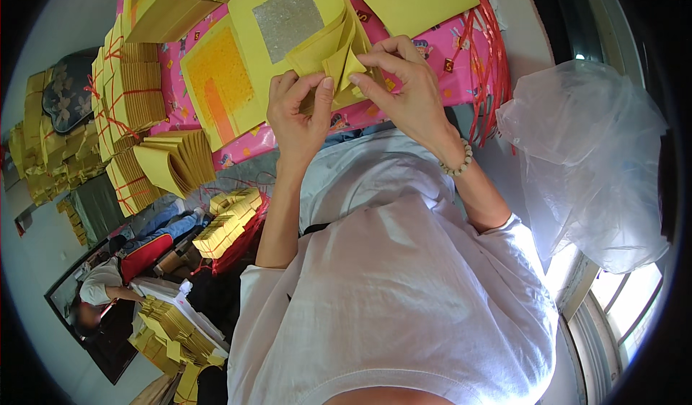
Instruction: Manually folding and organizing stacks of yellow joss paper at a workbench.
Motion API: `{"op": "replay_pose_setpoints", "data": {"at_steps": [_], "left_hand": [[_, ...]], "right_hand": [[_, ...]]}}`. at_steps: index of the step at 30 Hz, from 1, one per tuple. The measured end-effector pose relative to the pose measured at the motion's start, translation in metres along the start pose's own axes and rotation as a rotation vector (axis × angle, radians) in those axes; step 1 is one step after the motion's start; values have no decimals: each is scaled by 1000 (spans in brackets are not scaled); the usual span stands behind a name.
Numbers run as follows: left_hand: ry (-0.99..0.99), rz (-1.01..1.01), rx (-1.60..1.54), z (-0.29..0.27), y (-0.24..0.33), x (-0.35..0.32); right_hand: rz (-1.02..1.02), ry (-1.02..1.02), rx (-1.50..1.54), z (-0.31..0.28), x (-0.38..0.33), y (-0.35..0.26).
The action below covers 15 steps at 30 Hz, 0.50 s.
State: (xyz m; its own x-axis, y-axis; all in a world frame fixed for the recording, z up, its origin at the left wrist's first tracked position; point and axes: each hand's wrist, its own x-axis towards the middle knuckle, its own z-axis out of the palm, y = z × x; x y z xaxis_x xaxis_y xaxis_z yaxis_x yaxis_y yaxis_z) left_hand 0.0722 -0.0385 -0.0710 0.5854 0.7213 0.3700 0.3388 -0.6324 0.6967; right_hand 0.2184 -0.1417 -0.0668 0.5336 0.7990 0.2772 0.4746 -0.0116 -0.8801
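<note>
Between my two hands a sheet of yellow paper is bent into folds, its corner standing up. My left hand is closed on the near edge, thumb and fingertips pressed together. From the other side my right hand, with a beaded bracelet at the wrist, pinches the raised corner between thumb and forefinger. Beneath and beyond the folds lies a yellow sheet with a silver square. To its left is a yellow sheet with an orange patch. The palms hide part of the folded paper.
A pink patterned cloth covers the table. Another yellow sheet lies at far right, beside red strings. Tied yellow bundles stack up on the left. A clear plastic bag hangs at right. Another person sits at lower left.
</note>
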Motion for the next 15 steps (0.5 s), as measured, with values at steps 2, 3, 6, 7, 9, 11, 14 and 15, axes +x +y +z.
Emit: {"op": "replay_pose_setpoints", "data": {"at_steps": [2,3,6,7,9,11,14,15], "left_hand": [[5,-1,-20,1,-1,0],[7,-4,-19,1,-2,-1],[0,-24,-18,4,-4,0],[1,-27,-26,3,-2,1],[17,-3,-41,2,2,2],[27,7,-39,-1,2,4],[-41,24,-1,-6,7,5],[-38,19,-20,-7,7,6]], "right_hand": [[27,0,27,-1,-1,1],[27,-10,16,-1,-2,2],[26,-31,9,-2,-5,11],[11,-33,5,-5,-5,9],[-16,-15,-11,-14,-6,-1],[-33,-9,-9,-18,-5,0],[17,15,37,-25,-1,4],[64,4,93,-28,3,6]]}}
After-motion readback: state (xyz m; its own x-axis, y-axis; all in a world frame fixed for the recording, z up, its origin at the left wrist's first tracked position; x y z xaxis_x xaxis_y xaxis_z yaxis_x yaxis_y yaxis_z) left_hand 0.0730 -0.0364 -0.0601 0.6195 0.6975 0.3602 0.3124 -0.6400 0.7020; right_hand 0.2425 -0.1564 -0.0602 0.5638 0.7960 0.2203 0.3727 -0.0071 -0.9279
